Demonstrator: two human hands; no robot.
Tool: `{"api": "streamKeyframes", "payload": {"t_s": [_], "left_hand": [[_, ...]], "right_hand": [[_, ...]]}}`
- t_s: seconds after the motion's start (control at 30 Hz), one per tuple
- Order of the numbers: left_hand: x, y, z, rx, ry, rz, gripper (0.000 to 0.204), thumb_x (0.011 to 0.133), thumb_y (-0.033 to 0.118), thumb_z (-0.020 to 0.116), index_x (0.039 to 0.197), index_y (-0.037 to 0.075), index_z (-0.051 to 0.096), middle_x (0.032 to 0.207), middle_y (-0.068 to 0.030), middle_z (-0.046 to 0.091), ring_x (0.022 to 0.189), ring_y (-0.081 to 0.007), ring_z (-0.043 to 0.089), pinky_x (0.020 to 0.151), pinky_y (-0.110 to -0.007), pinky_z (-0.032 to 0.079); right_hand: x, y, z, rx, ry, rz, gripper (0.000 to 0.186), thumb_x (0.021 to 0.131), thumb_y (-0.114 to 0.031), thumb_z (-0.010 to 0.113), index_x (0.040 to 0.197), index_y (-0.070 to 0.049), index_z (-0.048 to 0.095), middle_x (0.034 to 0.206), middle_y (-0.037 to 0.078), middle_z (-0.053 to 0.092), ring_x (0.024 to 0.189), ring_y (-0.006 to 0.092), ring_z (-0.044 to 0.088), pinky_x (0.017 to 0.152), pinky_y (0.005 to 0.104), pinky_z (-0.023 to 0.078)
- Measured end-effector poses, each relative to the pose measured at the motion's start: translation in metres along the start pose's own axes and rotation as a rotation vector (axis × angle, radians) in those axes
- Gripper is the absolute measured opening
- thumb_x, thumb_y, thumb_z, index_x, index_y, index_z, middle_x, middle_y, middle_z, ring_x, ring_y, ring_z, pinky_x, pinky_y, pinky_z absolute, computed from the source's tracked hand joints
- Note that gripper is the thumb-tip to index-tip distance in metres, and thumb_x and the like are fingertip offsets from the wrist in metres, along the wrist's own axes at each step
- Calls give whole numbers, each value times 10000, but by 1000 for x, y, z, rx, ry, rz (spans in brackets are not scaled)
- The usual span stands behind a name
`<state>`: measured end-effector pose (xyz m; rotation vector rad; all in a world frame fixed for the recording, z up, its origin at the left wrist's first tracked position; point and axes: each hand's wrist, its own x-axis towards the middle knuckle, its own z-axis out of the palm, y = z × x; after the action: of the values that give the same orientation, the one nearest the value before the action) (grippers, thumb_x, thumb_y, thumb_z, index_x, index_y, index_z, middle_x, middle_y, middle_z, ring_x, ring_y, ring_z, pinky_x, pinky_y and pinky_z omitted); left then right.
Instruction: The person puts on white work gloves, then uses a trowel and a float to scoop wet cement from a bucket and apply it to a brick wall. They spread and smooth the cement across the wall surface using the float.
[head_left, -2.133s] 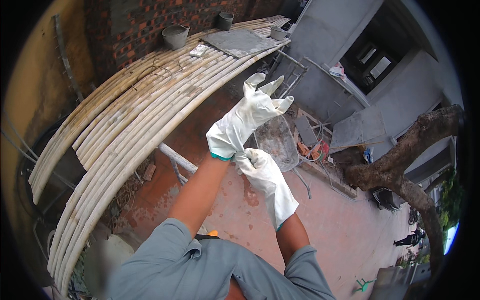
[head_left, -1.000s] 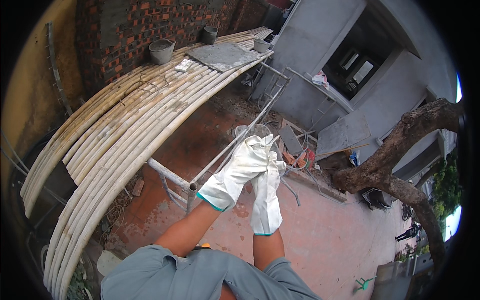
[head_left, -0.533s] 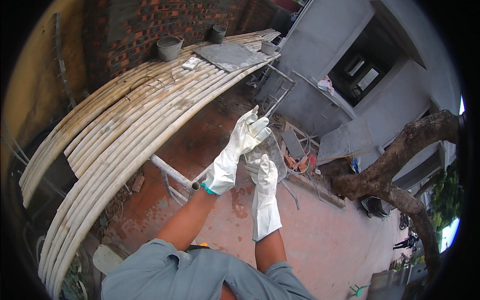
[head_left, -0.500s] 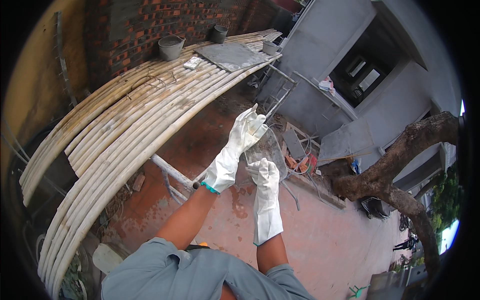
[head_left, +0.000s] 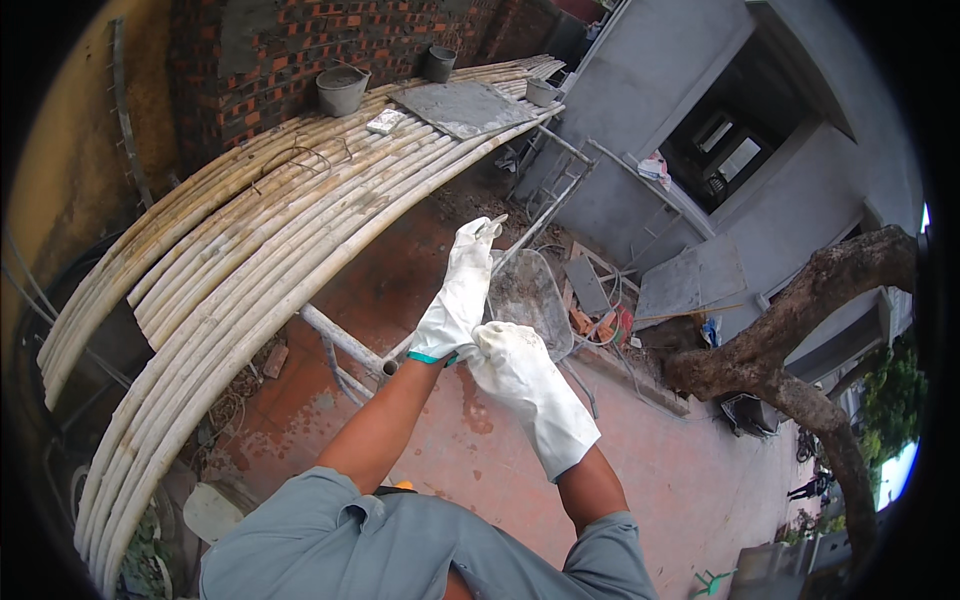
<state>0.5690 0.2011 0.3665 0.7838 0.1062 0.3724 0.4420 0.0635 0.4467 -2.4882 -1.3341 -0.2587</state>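
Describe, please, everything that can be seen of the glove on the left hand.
The glove is off-white and creased, rubber-like in look, with a teal edge at its cuff. Worn on the raised left hand, it covers the wrist, leaving the forearm bare. Its fingers point away from the body; their exact bend is unclear. The gloved right hand grips the cuff's right side.

On your left you have a long row of pale poles [head_left: 270,262] lying side by side, with a flat grey board [head_left: 465,107] resting across their far part. A grey bucket [head_left: 341,92] stands near the brick wall [head_left: 295,55] beyond. Ahead of you, a dirt-stained wheelbarrow [head_left: 532,292] sits close to some orange bricks [head_left: 603,328]. To your right, a thick tree trunk [head_left: 765,352] forks above the reddish paving [head_left: 650,455], and a small green stool [head_left: 713,582] shows near the lower edge.
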Motion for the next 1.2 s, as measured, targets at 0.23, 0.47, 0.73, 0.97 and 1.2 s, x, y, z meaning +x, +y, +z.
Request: {"api": "streamKeyframes", "payload": {"t_s": [0.23, 0.47, 0.73, 0.97, 1.2], "left_hand": [[22, 31, 12, -425, -159, -22, 337, 1064, 163, 605, 1401, 172, 610, 1180, -32, 656, 965, -135, 626, 838, -295, 515], [35, 32, -41, -408, -440, 33, 398, 1013, 89, 603, 1402, 120, 680, 897, -19, 634, 615, -75, 513, 554, -242, 429], [-19, 42, -35, -124, -486, -12, 441, 991, 18, 551, 1421, 29, 647, 990, -13, 690, 693, -32, 483, 603, -189, 390], [-36, 38, -35, -106, -406, -123, 531, 1003, 130, 647, 1502, -18, 540, 966, 1, 581, 819, -99, 559, 715, -241, 509], [58, -5, -46, 1377, -79, 857, 359, 1006, 369, 628, 1290, 159, 693, 1503, -150, 591, 1419, -323, 502, 1249, -419, 313]], "right_hand": [[14, -15, -9, 74, -133, -25, 173, 918, -215, 652, 840, -68, 699, 782, 165, 703, 767, 394, 710, 741, 500, 575], [32, -27, -18, 167, -199, 70, 248, 967, -279, 651, 869, -60, 715, 819, 181, 718, 846, 395, 714, 797, 489, 569], [33, -19, -4, 218, -126, 107, 228, 972, -261, 670, 897, -51, 719, 844, 188, 723, 846, 397, 709, 784, 467, 567], [27, -12, 6, 288, -112, 120, 327, 1022, -332, 636, 884, -42, 699, 823, 203, 686, 801, 404, 669, 737, 449, 531], [25, -26, -7, 376, -199, 222, 281, 1002, -290, 646, 929, -29, 720, 864, 196, 698, 838, 384, 683, 774, 435, 541]]}}
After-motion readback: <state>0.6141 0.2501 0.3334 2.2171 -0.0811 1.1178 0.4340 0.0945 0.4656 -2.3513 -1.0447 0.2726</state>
